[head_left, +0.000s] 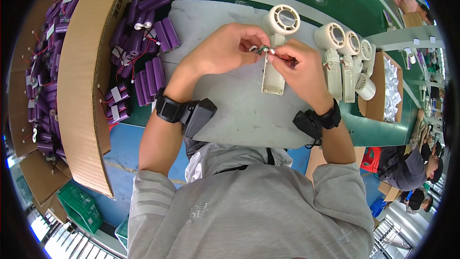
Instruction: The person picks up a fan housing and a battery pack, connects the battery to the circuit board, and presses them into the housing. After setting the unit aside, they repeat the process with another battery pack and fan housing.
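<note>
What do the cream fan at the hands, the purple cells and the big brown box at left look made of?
Cream fan: probably moulded plastic, satin, by its smooth ring and thin handle walls.
Purple cells: glossy wrap, likely plastic film, by the bright streaks; cores hidden.
Brown box: corrugated cardboard, matte, by its faint parallel ridges.

No wording is clear enough to read with certainty. A short line of dark printed characters (120, 5) runs along the far end of the large cardboard box's (86, 91) near wall, seen at a steep slant. The grey T-shirt (268, 211) carries a dark outlined emblem (197, 212) with small lettering on its chest. White rectangular labels (116, 94) sit on several purple battery packs (165, 33); whether they bear print is too small to tell.
</note>
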`<move>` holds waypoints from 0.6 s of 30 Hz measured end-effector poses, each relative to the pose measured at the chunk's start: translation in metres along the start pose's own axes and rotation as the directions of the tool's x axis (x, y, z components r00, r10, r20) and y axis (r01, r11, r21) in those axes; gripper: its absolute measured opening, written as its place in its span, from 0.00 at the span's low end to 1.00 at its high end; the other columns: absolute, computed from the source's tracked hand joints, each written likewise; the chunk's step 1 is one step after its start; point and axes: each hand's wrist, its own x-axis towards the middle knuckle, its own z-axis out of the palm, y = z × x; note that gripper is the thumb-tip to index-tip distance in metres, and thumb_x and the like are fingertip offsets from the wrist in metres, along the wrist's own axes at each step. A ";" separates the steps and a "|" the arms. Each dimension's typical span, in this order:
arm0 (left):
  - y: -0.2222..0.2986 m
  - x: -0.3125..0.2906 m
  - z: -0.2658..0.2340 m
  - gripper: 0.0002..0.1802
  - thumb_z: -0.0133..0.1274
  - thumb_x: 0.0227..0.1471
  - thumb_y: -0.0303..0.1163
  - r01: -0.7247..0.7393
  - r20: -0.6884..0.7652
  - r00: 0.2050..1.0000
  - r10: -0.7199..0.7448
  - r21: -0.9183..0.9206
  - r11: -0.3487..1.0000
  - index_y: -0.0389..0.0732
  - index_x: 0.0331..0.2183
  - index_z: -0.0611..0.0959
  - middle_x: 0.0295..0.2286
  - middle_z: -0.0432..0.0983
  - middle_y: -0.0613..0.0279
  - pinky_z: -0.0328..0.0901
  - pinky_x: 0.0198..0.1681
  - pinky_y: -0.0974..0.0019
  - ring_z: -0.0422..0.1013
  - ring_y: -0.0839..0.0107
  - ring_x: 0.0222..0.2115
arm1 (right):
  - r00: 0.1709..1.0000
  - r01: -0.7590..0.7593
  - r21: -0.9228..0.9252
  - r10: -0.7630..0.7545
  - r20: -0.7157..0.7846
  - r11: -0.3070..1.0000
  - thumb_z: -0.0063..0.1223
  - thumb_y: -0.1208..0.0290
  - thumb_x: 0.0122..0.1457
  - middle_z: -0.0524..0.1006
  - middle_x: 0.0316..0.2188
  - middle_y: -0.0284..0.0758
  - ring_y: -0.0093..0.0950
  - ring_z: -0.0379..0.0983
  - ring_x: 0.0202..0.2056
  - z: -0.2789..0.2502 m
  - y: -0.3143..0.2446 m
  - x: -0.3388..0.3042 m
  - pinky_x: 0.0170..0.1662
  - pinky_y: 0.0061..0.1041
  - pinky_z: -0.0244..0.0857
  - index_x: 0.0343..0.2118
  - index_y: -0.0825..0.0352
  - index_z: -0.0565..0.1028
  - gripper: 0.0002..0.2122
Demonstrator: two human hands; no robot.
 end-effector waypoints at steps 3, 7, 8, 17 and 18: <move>-0.005 0.001 -0.001 0.13 0.55 0.44 0.18 -0.036 -0.017 0.999 0.037 0.038 0.999 0.40 0.36 0.82 0.29 0.78 0.63 0.66 0.36 0.70 0.71 0.74 0.30 | 0.999 0.029 -0.021 -0.028 0.035 0.999 0.60 0.77 0.53 0.73 0.23 0.34 0.21 0.66 0.21 0.001 0.001 -0.001 0.25 0.21 0.59 0.29 0.74 0.77 0.05; -0.008 0.002 -0.002 0.13 0.55 0.43 0.17 -0.080 -0.060 0.994 0.088 0.135 0.988 0.38 0.35 0.83 0.29 0.78 0.62 0.66 0.35 0.71 0.70 0.75 0.29 | 0.995 0.094 -0.066 -0.091 0.049 0.993 0.59 0.77 0.52 0.73 0.24 0.34 0.23 0.66 0.20 0.002 0.005 -0.003 0.24 0.22 0.60 0.29 0.73 0.77 0.05; -0.007 0.001 -0.001 0.13 0.55 0.42 0.17 -0.013 -0.069 0.997 0.026 0.180 0.984 0.38 0.34 0.84 0.29 0.77 0.61 0.65 0.34 0.71 0.69 0.75 0.28 | 0.995 0.092 -0.062 -0.089 0.044 0.994 0.59 0.77 0.52 0.73 0.24 0.34 0.23 0.66 0.20 0.002 0.006 -0.003 0.24 0.22 0.60 0.29 0.73 0.77 0.05; 0.002 0.002 0.011 0.13 0.51 0.44 0.14 0.022 -0.062 0.998 -0.028 -0.101 0.995 0.35 0.34 0.82 0.27 0.74 0.67 0.62 0.27 0.74 0.67 0.81 0.25 | 0.991 0.126 0.023 -0.127 0.036 0.992 0.58 0.78 0.52 0.74 0.25 0.35 0.23 0.68 0.22 -0.002 0.012 -0.004 0.25 0.20 0.61 0.31 0.73 0.77 0.05; 0.002 0.002 0.010 0.13 0.51 0.44 0.14 0.022 -0.057 0.998 -0.028 -0.098 0.995 0.35 0.34 0.82 0.27 0.74 0.67 0.62 0.27 0.74 0.67 0.81 0.25 | 0.991 0.131 0.052 -0.133 0.031 0.990 0.58 0.79 0.52 0.74 0.26 0.35 0.23 0.68 0.22 -0.004 0.011 -0.004 0.26 0.20 0.61 0.31 0.73 0.78 0.05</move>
